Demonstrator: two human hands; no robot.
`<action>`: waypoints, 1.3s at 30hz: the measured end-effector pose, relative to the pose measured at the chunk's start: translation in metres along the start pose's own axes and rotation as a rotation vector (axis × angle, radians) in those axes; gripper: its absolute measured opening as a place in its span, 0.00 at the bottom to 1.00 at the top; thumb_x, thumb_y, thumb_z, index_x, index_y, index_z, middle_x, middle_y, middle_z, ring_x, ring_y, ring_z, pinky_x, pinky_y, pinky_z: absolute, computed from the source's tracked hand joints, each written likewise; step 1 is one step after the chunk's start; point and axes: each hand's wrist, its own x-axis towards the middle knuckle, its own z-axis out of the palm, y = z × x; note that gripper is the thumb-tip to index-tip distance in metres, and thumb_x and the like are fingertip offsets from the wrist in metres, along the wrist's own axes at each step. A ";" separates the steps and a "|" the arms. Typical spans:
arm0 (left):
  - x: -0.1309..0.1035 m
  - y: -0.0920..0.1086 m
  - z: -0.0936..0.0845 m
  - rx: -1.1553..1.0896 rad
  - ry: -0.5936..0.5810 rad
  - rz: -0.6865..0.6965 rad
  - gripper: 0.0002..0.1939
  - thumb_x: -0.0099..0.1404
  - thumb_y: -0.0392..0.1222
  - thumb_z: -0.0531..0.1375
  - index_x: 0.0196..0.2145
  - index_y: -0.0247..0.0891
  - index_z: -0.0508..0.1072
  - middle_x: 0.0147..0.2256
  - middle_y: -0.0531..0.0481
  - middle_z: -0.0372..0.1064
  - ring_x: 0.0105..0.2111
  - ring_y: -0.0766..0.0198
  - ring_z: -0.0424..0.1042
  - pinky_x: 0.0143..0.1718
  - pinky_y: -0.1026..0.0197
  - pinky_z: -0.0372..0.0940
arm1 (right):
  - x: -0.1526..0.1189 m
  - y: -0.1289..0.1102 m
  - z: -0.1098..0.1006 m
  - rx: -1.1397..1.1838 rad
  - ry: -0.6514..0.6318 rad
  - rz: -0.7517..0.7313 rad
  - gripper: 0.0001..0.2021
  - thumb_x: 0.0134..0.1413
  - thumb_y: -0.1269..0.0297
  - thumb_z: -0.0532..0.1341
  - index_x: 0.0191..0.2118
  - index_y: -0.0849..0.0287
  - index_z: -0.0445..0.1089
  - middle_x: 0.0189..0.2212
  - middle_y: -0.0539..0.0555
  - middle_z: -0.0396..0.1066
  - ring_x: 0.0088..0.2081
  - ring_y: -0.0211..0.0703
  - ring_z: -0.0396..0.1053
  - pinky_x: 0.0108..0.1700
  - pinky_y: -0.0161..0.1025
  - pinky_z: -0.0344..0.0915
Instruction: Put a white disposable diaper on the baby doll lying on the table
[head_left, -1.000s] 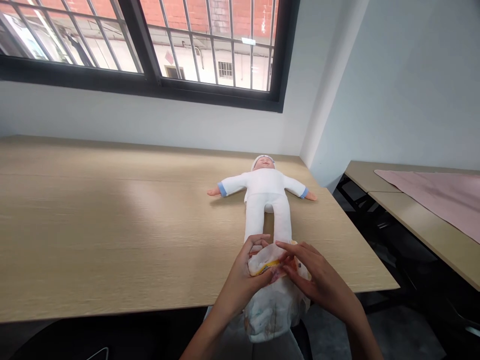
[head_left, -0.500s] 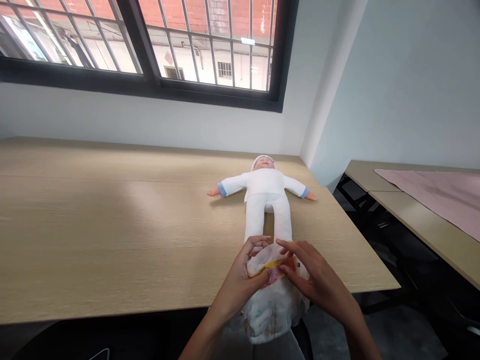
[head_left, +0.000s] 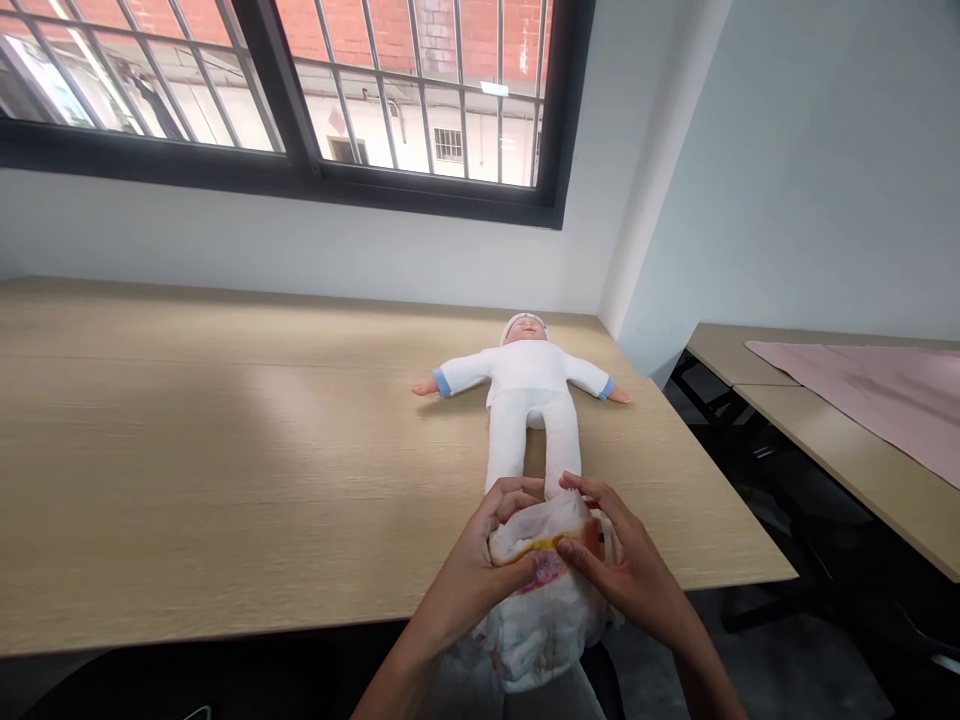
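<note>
The diaper (head_left: 544,635) is at the lower centre of the frame, by the near edge of the tabletop (head_left: 225,480). The left hand (head_left: 476,550) has its grip on the left rim; the right hand (head_left: 626,560) pinches the right rim. The waist seems only partly opened so far. The doll (head_left: 529,370), lying right of centre, does not wear it.

Bright daylight from the barred window (head_left: 283,90), pale glare on the tabletop (head_left: 322,480) (deep shadow beneath).
</note>
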 end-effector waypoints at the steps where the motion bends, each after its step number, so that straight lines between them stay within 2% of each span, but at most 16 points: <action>1: 0.000 0.000 0.000 0.005 0.021 0.005 0.24 0.53 0.43 0.65 0.47 0.44 0.65 0.39 0.52 0.68 0.34 0.64 0.68 0.32 0.65 0.63 | 0.000 0.001 0.001 0.031 0.013 0.023 0.24 0.56 0.57 0.59 0.58 0.52 0.56 0.55 0.57 0.61 0.55 0.47 0.62 0.55 0.49 0.63; 5: 0.000 0.002 -0.001 0.042 0.124 0.014 0.21 0.54 0.43 0.64 0.46 0.43 0.66 0.46 0.49 0.67 0.44 0.58 0.68 0.40 0.62 0.65 | -0.002 0.008 0.005 0.052 0.198 0.027 0.24 0.56 0.57 0.59 0.58 0.53 0.57 0.55 0.58 0.60 0.56 0.48 0.60 0.56 0.49 0.62; 7: 0.001 0.002 -0.001 0.056 0.162 -0.006 0.21 0.54 0.44 0.64 0.46 0.42 0.66 0.45 0.48 0.68 0.43 0.58 0.69 0.40 0.61 0.66 | -0.004 0.014 0.007 0.043 0.300 0.026 0.25 0.55 0.57 0.60 0.57 0.54 0.58 0.55 0.58 0.60 0.55 0.48 0.60 0.56 0.49 0.62; 9: 0.002 0.002 -0.001 0.052 0.181 -0.015 0.21 0.55 0.45 0.63 0.46 0.42 0.65 0.43 0.48 0.69 0.41 0.58 0.70 0.39 0.60 0.67 | -0.008 0.021 0.010 0.060 0.337 0.055 0.25 0.53 0.57 0.61 0.56 0.54 0.59 0.52 0.59 0.62 0.52 0.48 0.64 0.53 0.48 0.65; 12: 0.003 0.001 -0.001 0.041 0.192 0.000 0.21 0.55 0.46 0.63 0.46 0.42 0.65 0.42 0.49 0.69 0.40 0.59 0.70 0.40 0.60 0.67 | -0.012 0.030 0.018 0.173 0.274 0.131 0.26 0.53 0.54 0.61 0.56 0.56 0.59 0.50 0.60 0.65 0.46 0.46 0.68 0.47 0.44 0.69; 16: 0.000 0.000 -0.001 0.062 0.175 0.060 0.21 0.55 0.45 0.63 0.46 0.42 0.66 0.41 0.49 0.69 0.42 0.59 0.70 0.42 0.61 0.66 | -0.017 0.029 0.023 0.415 0.177 0.186 0.30 0.56 0.48 0.56 0.60 0.58 0.54 0.49 0.62 0.66 0.45 0.46 0.69 0.44 0.41 0.71; 20: -0.019 0.002 0.002 0.105 0.059 0.114 0.17 0.56 0.44 0.64 0.44 0.44 0.70 0.43 0.48 0.69 0.47 0.56 0.68 0.43 0.61 0.65 | -0.027 0.017 0.018 0.546 -0.007 0.110 0.29 0.54 0.45 0.57 0.57 0.55 0.59 0.51 0.61 0.66 0.51 0.51 0.67 0.52 0.46 0.66; 22: -0.032 0.004 0.008 0.091 -0.010 0.092 0.16 0.57 0.44 0.63 0.44 0.46 0.70 0.44 0.48 0.70 0.44 0.56 0.69 0.41 0.61 0.66 | -0.039 0.013 0.015 0.615 -0.064 0.072 0.31 0.49 0.42 0.59 0.57 0.51 0.61 0.53 0.59 0.65 0.54 0.53 0.65 0.55 0.48 0.63; 25: -0.049 0.007 0.019 0.043 -0.047 0.022 0.17 0.57 0.45 0.63 0.45 0.48 0.69 0.42 0.49 0.71 0.36 0.59 0.72 0.35 0.61 0.66 | -0.063 0.011 0.015 0.741 -0.143 0.153 0.33 0.42 0.39 0.63 0.53 0.50 0.65 0.46 0.58 0.71 0.47 0.53 0.70 0.48 0.46 0.68; 28: -0.056 0.006 0.027 0.031 -0.041 -0.028 0.17 0.54 0.45 0.65 0.43 0.47 0.70 0.39 0.50 0.72 0.33 0.61 0.72 0.33 0.62 0.66 | -0.085 0.014 0.018 0.730 -0.113 0.273 0.26 0.42 0.41 0.64 0.44 0.54 0.70 0.36 0.56 0.73 0.37 0.50 0.73 0.39 0.44 0.71; 30: -0.054 0.000 0.025 0.005 0.016 -0.025 0.20 0.50 0.46 0.67 0.42 0.45 0.71 0.37 0.50 0.73 0.33 0.60 0.72 0.33 0.61 0.67 | -0.091 0.019 0.018 0.657 -0.030 0.294 0.23 0.45 0.43 0.63 0.41 0.55 0.70 0.35 0.57 0.73 0.36 0.50 0.72 0.38 0.45 0.70; 32: -0.047 -0.008 0.015 -0.042 0.141 0.005 0.22 0.47 0.46 0.69 0.41 0.43 0.72 0.37 0.49 0.74 0.38 0.55 0.73 0.38 0.59 0.68 | -0.090 0.027 0.016 0.576 0.060 0.272 0.22 0.48 0.44 0.61 0.43 0.55 0.70 0.39 0.58 0.73 0.40 0.51 0.71 0.41 0.46 0.70; 34: -0.037 -0.018 0.001 -0.102 0.331 0.016 0.22 0.49 0.48 0.68 0.41 0.41 0.72 0.42 0.46 0.74 0.46 0.51 0.70 0.47 0.56 0.66 | -0.081 0.034 0.013 0.504 0.131 0.236 0.22 0.52 0.47 0.60 0.48 0.55 0.69 0.45 0.61 0.71 0.45 0.53 0.69 0.47 0.47 0.68; 36: -0.026 -0.027 -0.013 -0.193 0.532 -0.016 0.21 0.54 0.49 0.65 0.45 0.42 0.72 0.48 0.47 0.71 0.53 0.51 0.65 0.55 0.55 0.61 | -0.069 0.038 0.010 0.460 0.135 0.199 0.22 0.54 0.51 0.59 0.52 0.55 0.67 0.49 0.62 0.69 0.49 0.54 0.67 0.51 0.48 0.65; 37: -0.020 -0.032 -0.019 -0.265 0.577 -0.034 0.21 0.55 0.49 0.64 0.46 0.43 0.72 0.50 0.47 0.70 0.56 0.51 0.63 0.57 0.54 0.58 | -0.062 0.039 0.010 0.454 0.126 0.186 0.22 0.55 0.52 0.59 0.53 0.55 0.66 0.50 0.62 0.68 0.51 0.54 0.66 0.52 0.49 0.63; 39: -0.010 -0.041 -0.026 -0.430 0.560 -0.073 0.19 0.57 0.48 0.62 0.46 0.43 0.72 0.51 0.48 0.70 0.58 0.52 0.61 0.59 0.54 0.57 | -0.051 0.038 0.011 0.488 0.078 0.166 0.22 0.56 0.53 0.59 0.55 0.54 0.65 0.52 0.61 0.67 0.51 0.52 0.65 0.52 0.47 0.63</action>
